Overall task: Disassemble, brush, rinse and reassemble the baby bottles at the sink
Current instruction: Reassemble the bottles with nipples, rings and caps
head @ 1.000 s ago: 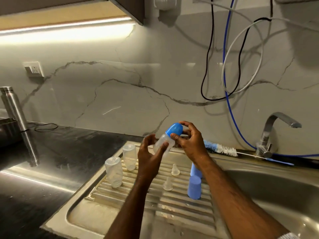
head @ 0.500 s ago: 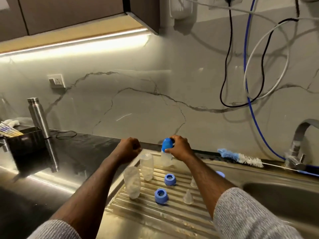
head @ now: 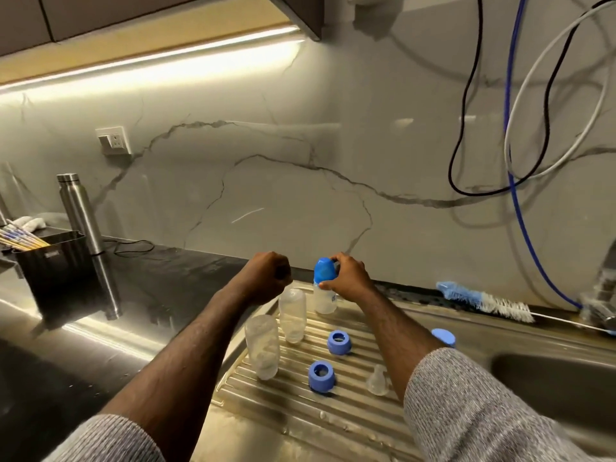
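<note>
An assembled baby bottle (head: 325, 300) with a blue cap (head: 324, 270) stands upright at the back of the steel drainboard (head: 300, 411). My right hand (head: 348, 278) grips it around the cap and collar. My left hand (head: 268, 276) hovers just left of it as a closed fist, holding nothing. Two clear bottle bodies (head: 292, 315) (head: 262, 346) stand inverted below my left hand. Two blue collar rings (head: 339, 342) (head: 321, 376) and a clear teat (head: 378, 383) lie on the ribs. Another blue cap (head: 444, 337) shows behind my right forearm.
A blue-and-white bottle brush (head: 483, 300) lies along the back ledge, beside the tap (head: 600, 301). The sink basin (head: 553, 378) opens at the right. On the dark counter at the left stand a black box (head: 55, 271) of sticks and a steel flask (head: 80, 211). Cables hang on the wall.
The bottle went from held tilted in both hands to standing on the drainboard. My left hand let go and curled into a fist. The view shifted left and up.
</note>
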Demonstrator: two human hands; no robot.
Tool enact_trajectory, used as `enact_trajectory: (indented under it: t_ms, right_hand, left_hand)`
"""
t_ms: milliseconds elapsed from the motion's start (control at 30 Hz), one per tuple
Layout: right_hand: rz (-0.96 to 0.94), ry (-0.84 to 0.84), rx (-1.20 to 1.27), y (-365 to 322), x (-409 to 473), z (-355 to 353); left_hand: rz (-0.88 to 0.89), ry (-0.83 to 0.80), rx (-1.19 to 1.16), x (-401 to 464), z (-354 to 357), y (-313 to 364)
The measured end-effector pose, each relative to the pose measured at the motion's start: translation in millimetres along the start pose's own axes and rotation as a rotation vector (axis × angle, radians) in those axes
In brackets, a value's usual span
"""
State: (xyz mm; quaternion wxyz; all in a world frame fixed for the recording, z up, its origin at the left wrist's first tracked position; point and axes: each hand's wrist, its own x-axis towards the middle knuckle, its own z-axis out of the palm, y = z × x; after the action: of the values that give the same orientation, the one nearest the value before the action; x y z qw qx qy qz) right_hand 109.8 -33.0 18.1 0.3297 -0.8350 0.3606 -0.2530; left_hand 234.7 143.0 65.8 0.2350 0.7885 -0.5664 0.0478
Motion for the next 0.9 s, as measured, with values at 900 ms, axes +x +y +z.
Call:
enact_trajectory:
  t_ms: [900]
  right_hand:
    - [-0.092,-0.341,-0.603,50,-102,-86]
  left_hand:
    - [-0.143,-0.257,-0.063,-34,110,82]
